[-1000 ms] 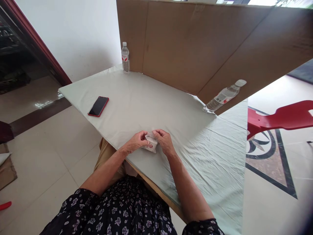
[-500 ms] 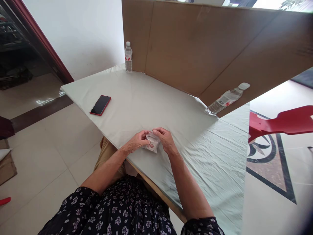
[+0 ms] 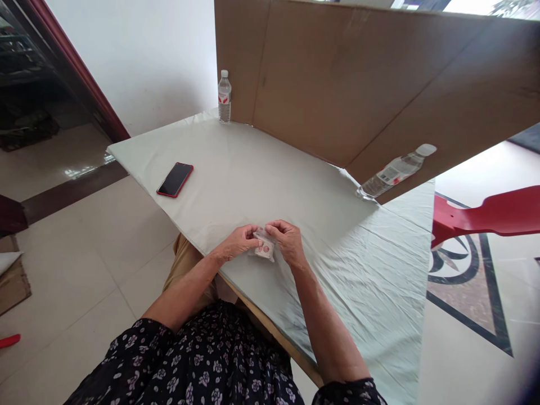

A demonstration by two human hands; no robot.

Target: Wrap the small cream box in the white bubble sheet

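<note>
A small clear plastic bag [image 3: 264, 248] with a pale, flat item inside, marked with a reddish round print, is between my hands just above or on the cloth. My left hand [image 3: 241, 243] pinches the bag's left side, its thumb lying across the front. At the upper edge, my right hand [image 3: 287, 238] grips the plastic between thumb and forefinger. What exactly lies inside the bag is too small to make out.
A pale cloth covers the table [image 3: 270, 180]. A phone in a red case [image 3: 175, 180] lies at the left edge. Two water bottles, one upright [image 3: 224, 97], one tilted [image 3: 396, 171], stand against a tall cardboard panel [image 3: 312, 79]. A red chair [image 3: 485, 214] is at right.
My left thumb has shifted a little over the bag, and the printed face of the item inside shows more plainly. Both hands keep their hold; the view has moved slightly.
</note>
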